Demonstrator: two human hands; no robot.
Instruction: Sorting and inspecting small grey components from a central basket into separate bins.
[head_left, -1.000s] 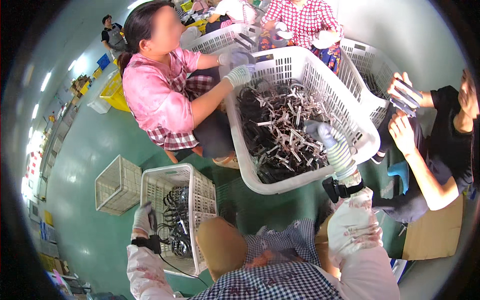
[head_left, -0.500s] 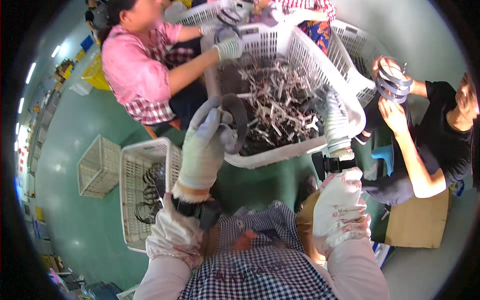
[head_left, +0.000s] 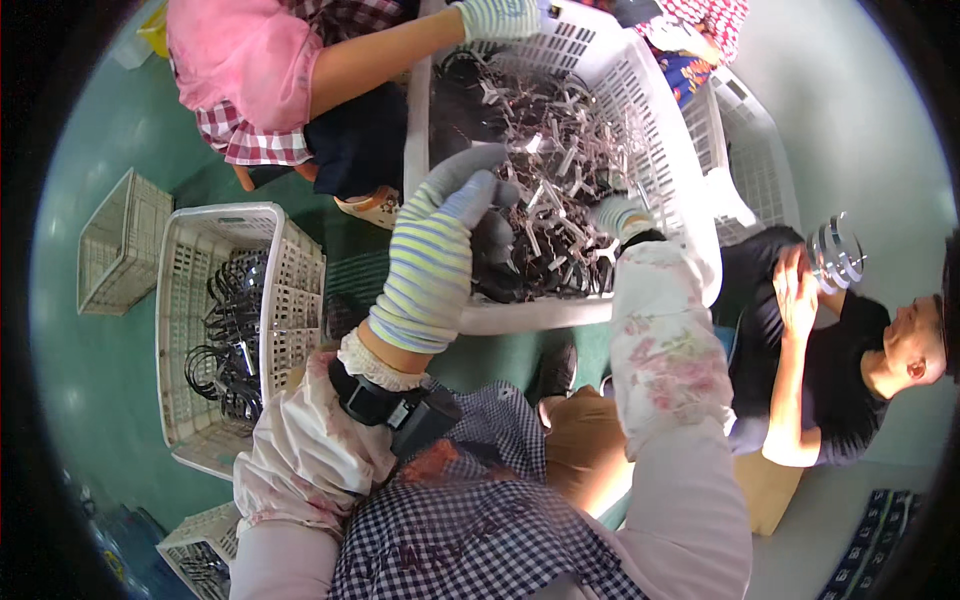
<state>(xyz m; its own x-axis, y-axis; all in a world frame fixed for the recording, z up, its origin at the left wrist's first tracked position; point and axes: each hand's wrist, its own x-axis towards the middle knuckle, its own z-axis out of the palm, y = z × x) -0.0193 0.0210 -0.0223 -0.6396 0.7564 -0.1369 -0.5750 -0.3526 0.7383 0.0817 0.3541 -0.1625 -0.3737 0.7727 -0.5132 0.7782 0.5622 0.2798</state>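
A big white plastic basket (head_left: 690, 200) in front of me holds several tangled metal and black parts (head_left: 560, 170). My left hand (head_left: 440, 250), in a striped glove, is raised over the basket's near rim. Its fingers curl around a black part (head_left: 495, 245). My right hand (head_left: 618, 215), also gloved, reaches into the basket, and its fingertips are buried among the parts. A black band with a small device (head_left: 400, 405) sits on my left wrist.
A smaller white basket (head_left: 290, 250) of black loops stands at my left, an empty crate (head_left: 120, 240) beyond it. A person in pink across from me has a gloved hand (head_left: 500, 15) on the far rim. At right, a person in black holds shiny stacked rings (head_left: 835, 255).
My left hand rose from the left basket with something black and moved right, over the big basket's near rim. My right hand went from the rim down into the parts.
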